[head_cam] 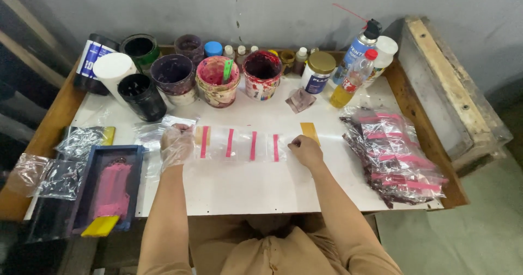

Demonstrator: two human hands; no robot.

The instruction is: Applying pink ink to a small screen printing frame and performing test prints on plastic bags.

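A row of clear plastic zip bags with pink strips lies overlapped across the white table top. My left hand, inside a thin clear plastic glove, presses flat on the row's left end. At the right end my bare right hand rests with its fingertips on the last bag's edge. A small yellow card lies just beyond my right hand.
Several ink pots and bottles line the back edge. A pile of bags with pink strips sits at right. A printing frame with pink ink and a yellow squeegee lie at left, beside crumpled plastic.
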